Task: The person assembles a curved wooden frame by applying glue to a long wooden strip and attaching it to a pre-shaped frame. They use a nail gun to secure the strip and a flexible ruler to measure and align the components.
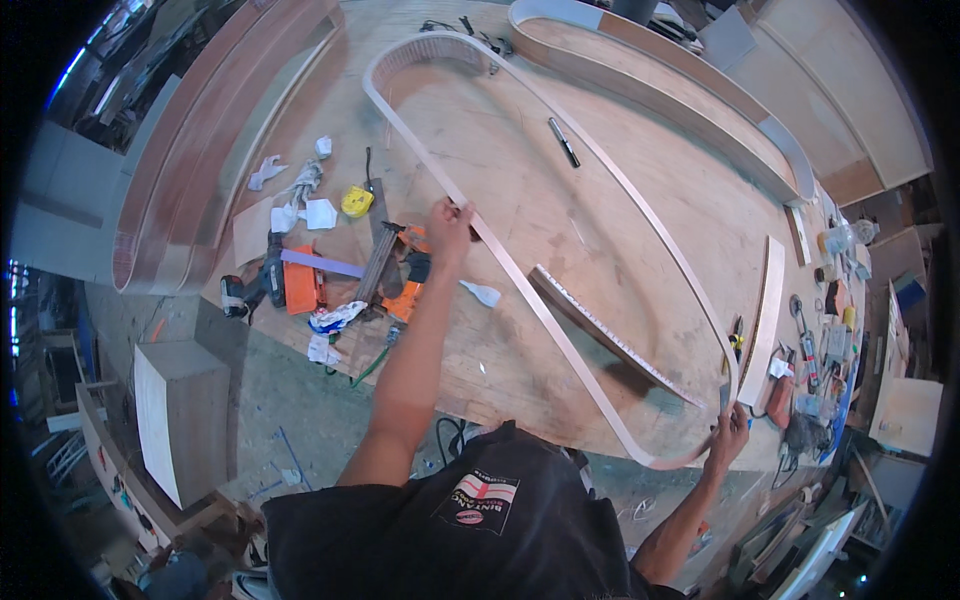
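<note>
A long oval loop of thin bent wood (522,284) stands on edge across the wooden tabletop (470,345), slanting from the far middle to the near right. My left hand (450,232) is closed around the loop's near left side. At its near right bend, my right hand (731,427) grips the rim with fingers pressed together; a small dark flat piece (724,398) shows just above that hand. Inside the loop lies a black marker pen (563,142). A curved strip with a pale, marked edge (615,343) rests partly inside the loop, near my side.
Left of my arm are a yellow tape measure (356,201), a cordless drill (268,275), orange-and-black tools (404,298) and crumpled paper. Larger curved wooden frames stand at the left (180,190) and far right (660,95). A pale wood strip (764,320) and several hand tools lie right.
</note>
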The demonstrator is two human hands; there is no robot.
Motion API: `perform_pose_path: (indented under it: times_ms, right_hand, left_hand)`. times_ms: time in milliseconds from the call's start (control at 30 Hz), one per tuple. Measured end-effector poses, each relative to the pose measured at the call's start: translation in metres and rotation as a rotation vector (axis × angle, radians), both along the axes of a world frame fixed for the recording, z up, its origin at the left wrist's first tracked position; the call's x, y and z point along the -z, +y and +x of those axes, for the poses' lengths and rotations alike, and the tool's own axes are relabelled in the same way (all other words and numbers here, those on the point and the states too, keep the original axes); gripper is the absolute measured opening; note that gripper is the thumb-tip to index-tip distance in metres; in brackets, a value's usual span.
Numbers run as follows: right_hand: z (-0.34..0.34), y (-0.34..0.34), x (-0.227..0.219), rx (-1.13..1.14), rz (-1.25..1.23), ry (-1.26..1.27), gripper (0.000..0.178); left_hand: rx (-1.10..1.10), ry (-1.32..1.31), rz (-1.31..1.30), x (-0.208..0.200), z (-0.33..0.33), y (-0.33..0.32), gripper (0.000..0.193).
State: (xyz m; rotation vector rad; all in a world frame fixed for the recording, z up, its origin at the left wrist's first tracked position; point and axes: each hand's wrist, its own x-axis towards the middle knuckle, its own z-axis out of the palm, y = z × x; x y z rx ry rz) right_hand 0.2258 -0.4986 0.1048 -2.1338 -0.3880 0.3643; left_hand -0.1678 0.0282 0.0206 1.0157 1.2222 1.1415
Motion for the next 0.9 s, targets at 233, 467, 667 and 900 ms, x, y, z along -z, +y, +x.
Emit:
perform_pose_path:
  times_ms: [233,467,667,900]
  right_hand:
    - [-0.007,0.045,-0.007,-0.058,-0.026,-0.048,0.053]
    - [-0.014,0.05,-0.043,-0.031,0.149,0.21,0.048]
    - [0.004,0.023,-0.016,-0.08,0.346,0.485,0.048]
    - [0.05,0.01,0.019,-0.357,0.35,0.296,0.046]
  left_hand:
    - [0.055,0.191,-0.071,-0.016,-0.016,0.027,0.029]
    - [-0.11,0.117,-0.117,0.012,-0.008,-0.16,0.032]
    - [0.312,-0.469,-0.622,-0.037,0.079,-0.385,0.033]
    - [0.286,-0.448,-0.465,-0.064,0.143,-0.459,0.019]
